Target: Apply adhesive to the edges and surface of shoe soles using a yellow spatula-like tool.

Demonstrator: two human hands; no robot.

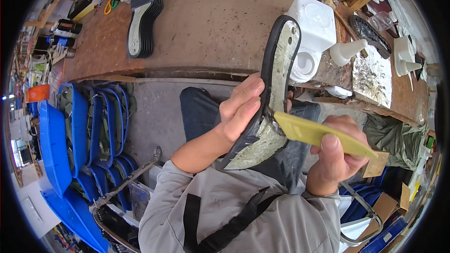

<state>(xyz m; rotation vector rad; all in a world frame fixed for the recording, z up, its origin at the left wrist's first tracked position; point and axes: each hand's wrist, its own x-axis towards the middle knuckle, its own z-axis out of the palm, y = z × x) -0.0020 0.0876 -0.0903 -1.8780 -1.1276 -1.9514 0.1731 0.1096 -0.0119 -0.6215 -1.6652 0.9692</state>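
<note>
A black-rimmed shoe sole (280,72) with a pale, speckled inner face is held up above my lap, standing tilted with that face toward me. My left hand (240,107) grips its left edge near the middle; part of the fingers and the sole's back are hidden. My right hand (338,152) is closed round a flat yellow-green spatula (300,129), thumb on top. The spatula's broad end touches the sole's face at the narrow waist, where dark, wet-looking smears (274,122) show. On the bench at the far left lies a neat stack of similar soles (144,18).
A wooden workbench (211,23) runs across in front of me. On its right stand a white plastic container (313,23), a white cone-shaped nozzle (348,51) and a stained white sheet (372,77). Blue bins (54,145) are stacked at left. Orange- and green-handled scissors (110,4) lie far left.
</note>
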